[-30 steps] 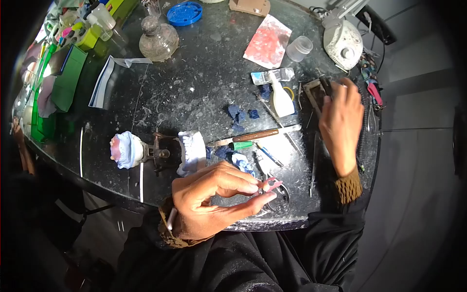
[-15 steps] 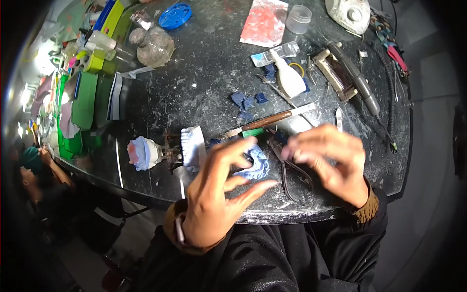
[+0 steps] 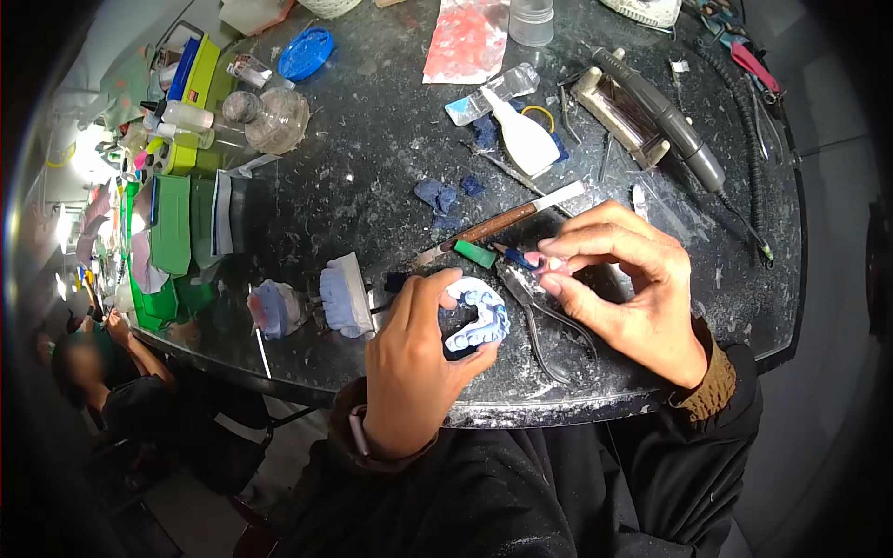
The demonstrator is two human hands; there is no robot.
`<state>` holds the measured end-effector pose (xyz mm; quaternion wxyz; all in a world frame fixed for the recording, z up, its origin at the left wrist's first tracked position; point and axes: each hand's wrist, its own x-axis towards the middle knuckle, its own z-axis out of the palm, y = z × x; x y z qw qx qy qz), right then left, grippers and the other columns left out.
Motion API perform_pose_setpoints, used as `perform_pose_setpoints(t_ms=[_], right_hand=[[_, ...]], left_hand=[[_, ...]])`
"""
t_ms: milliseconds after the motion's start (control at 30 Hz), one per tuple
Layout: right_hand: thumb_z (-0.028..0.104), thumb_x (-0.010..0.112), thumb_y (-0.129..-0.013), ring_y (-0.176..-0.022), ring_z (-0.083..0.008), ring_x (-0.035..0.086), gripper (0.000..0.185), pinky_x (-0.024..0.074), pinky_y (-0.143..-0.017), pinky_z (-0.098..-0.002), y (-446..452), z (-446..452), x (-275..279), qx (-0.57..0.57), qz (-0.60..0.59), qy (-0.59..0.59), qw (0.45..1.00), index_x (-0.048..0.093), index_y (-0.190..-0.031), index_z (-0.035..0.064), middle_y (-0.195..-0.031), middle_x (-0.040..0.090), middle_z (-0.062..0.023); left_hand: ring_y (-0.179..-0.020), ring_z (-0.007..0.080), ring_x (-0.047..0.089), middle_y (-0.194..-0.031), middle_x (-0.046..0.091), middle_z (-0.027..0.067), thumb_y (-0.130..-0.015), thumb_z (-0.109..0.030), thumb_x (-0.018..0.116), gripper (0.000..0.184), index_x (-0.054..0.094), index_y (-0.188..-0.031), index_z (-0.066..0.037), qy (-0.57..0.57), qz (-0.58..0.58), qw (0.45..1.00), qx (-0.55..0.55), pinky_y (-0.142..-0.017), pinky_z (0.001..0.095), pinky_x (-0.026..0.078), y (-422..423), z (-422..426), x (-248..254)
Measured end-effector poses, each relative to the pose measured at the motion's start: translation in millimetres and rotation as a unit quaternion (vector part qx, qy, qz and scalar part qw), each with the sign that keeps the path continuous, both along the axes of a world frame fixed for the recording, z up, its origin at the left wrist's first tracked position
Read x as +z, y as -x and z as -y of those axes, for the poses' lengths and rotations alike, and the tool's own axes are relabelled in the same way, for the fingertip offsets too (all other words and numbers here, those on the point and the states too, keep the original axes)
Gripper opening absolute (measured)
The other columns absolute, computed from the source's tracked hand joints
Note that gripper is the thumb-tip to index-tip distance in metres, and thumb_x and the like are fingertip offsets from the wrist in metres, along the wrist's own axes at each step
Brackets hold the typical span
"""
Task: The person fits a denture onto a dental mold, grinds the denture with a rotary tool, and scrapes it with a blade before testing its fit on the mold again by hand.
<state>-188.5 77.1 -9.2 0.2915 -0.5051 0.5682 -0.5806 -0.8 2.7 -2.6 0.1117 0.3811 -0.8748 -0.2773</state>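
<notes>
Nearby, left hand (image 3: 409,363): curled around the left side of a blue-white tooth mould (image 3: 484,321), grasping it between fingers and thumb just below the middle of the frame; whether the mould also rested on the table (image 3: 372,149) could not be told.
Mould's direction: the horseshoe's open ends faced the left palm and its rounded front faced the right of the frame, so its midline ran roughly left to right, teeth toward the camera.
Right hand (image 3: 633,279): pinched a small pink piece (image 3: 551,264) between thumb and fingertips, right of the frame's centre.
Mould to piece: the pink piece was to the upper right of the mould, near but apart; the left hand was on the mould and the right hand stood off its rounded side.
Piece's direction: its longer way seemed to run left to right; the fingertips hid part of it, so its exact facing could not be told.
Pliers (image 3: 535,339): lay between the hands, handles toward the lower right.
Knife (image 3: 507,224): lay beyond the mould, slanting toward the upper right.
White bottle (image 3: 528,139): lay farther off, upper middle, nozzle toward the upper left.
</notes>
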Motion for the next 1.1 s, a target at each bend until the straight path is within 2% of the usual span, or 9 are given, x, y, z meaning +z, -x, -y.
perform_pose_setpoints(t_ms=[33, 167, 233, 300, 567, 867, 967, 1000, 1100], right_hand=[[-0.004, 0.069, -0.073, -0.076, -0.0154, 0.063, 0.021, 0.052, -0.066, -0.0242, -1.5, -0.5, 2.4, -0.005, -0.015, 0.011, 1.0, 0.066, -0.093, -0.0011, -0.088, 0.063, -0.0095], [-0.001, 0.073, -0.066, -0.074, -0.0209, 0.063, 0.025, 0.0511, -0.063, -0.0278, -11.4, -11.3, 8.6, -0.008, -0.058, 0.142, 0.988, 0.066, -0.089, 0.0016, -0.084, 0.064, -0.008], [0.002, 0.074, -0.067, -0.076, -0.0217, 0.064, 0.027, 0.0528, -0.064, -0.0288, -15.4, -12.8, 8.2, 0.029, -0.082, 0.229, 0.97, 0.066, -0.092, 0.0025, -0.085, 0.063, -0.0073], [0.009, 0.076, -0.069, -0.08, -0.0228, 0.064, 0.029, 0.0543, -0.065, -0.0297, -16.7, -16.7, 13.9, 0.051, -0.144, 0.232, 0.961, 0.068, -0.096, 0.0037, -0.086, 0.062, -0.0068], [0.003, 0.076, -0.061, -0.077, -0.0215, 0.062, 0.039, 0.0539, -0.068, -0.0305, -20.5, -16.5, 17.8, 0.02, -0.201, 0.148, 0.968, 0.068, -0.1, 0.0034, -0.089, 0.06, -0.0075], [0.002, 0.075, -0.063, -0.063, -0.0171, 0.056, 0.028, 0.0448, -0.053, -0.026, -24.7, -10.6, 19.8, -0.025, -0.163, 0.115, 0.98, 0.071, -0.09, 0.0036, -0.076, 0.058, -0.006], [-0.001, 0.076, -0.062, -0.06, -0.0148, 0.054, 0.026, 0.0418, -0.05, -0.025, -26.1, -10.9, 20.6, -0.025, -0.111, 0.112, 0.987, 0.07, -0.087, 0.0021, -0.071, 0.057, -0.0048], [-0.002, 0.076, -0.061, -0.059, -0.0145, 0.054, 0.025, 0.0418, -0.05, -0.0249, -27.9, -11.1, 19.6, -0.034, -0.105, 0.119, 0.987, 0.07, -0.086, 0.0018, -0.071, 0.057, -0.0048], [-0.003, 0.076, -0.06, -0.059, -0.0144, 0.055, 0.026, 0.0425, -0.05, -0.0244, -30.0, -13.1, 19.3, -0.038, -0.097, 0.113, 0.988, 0.069, -0.085, 0.0008, -0.072, 0.059, -0.0055]], left_hand=[[-0.076, 0.0256, 0.06, -0.088, 0.054, 0.0089, -0.056, -0.008, 0.08, 0.06, 0.049, -0.107, -0.004, 0.008, -0.01, 1.0, -0.002, -0.06, 0.0348, 0.05, -0.5, -0.9, 1.2], [-0.076, 0.019, 0.059, -0.092, 0.051, 0.0126, -0.05, 0.004, 0.082, 0.068, 0.044, -0.106, -0.003, 0.001, -0.262, 0.965, 0.018, -0.063, 0.0263, 0.052, 5.6, -9.6, 3.9], [-0.08, 0.0189, 0.059, -0.099, 0.046, 0.0145, -0.052, 0.01, 0.08, 0.072, 0.037, -0.107, -0.003, -0.126, -0.421, 0.898, 0.008, -0.067, 0.0271, 0.054, 9.9, -15.2, 2.3], [-0.081, 0.0176, 0.058, -0.1, 0.042, 0.0141, -0.054, 0.011, 0.08, 0.07, 0.033, -0.104, -0.004, -0.131, -0.425, 0.895, -0.027, -0.069, 0.0273, 0.054, 13.8, -16.1, 8.8], [-0.095, 0.0287, 0.062, -0.106, 0.057, 0.0271, -0.073, 0.011, 0.068, 0.056, 0.027, -0.108, -0.002, -0.22, -0.387, 0.895, -0.033, -0.076, 0.0331, 0.054, 20.2, -22.5, 6.6], [-0.087, 0.0166, 0.059, -0.097, 0.055, 0.0159, -0.072, 0.004, 0.073, 0.059, 0.028, -0.11, -0.002, -0.249, -0.372, 0.893, -0.048, -0.071, 0.0268, 0.049, 16.6, -21.1, -1.0], [-0.088, 0.0191, 0.054, -0.101, 0.049, 0.0214, -0.07, 0.006, 0.059, 0.054, 0.024, -0.11, 0.001, -0.264, -0.391, 0.877, -0.093, -0.08, 0.033, 0.045, 14.5, -17.6, 4.6], [-0.087, 0.0199, 0.052, -0.101, 0.048, 0.0231, -0.07, 0.001, 0.051, 0.049, 0.023, -0.111, 0.003, -0.341, -0.443, 0.827, -0.066, -0.081, 0.0338, 0.044, 14.6, -22.5, 4.6], [-0.083, 0.0176, 0.051, -0.099, 0.049, 0.0224, -0.073, -0.006, 0.05, 0.05, 0.022, -0.113, 0.006, -0.304, -0.427, 0.848, -0.078, -0.075, 0.0321, 0.045, 11.6, -19.6, -1.7]])
